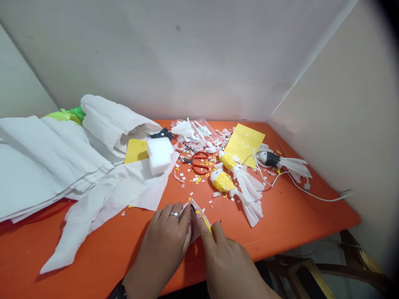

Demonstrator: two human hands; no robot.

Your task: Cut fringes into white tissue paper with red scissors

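At the table's near edge, my left hand (163, 238), with a ring on one finger, pinches a folded white piece (195, 230), paper or thin foam. My right hand (229, 261) is closed around a yellow utility knife (205, 221), whose tip meets the white piece near my left fingertips. My fingers partly hide the blade and the piece. Just beyond lie two fish-like figures with yellow scales and white paper tails, the nearer figure (223, 182) and the farther figure (229, 161). Red-handled scissors (199, 162) rest left of them.
White paper sheets (46, 158) and a paper roll (112, 120) cover the orange table's left side. A white foam block (160, 155) sits on paper. Scraps surround a clear tray (199, 128) of pens. A yellow sheet (245, 143), black-scaled figure (272, 159) and white cable (318, 196) lie right.
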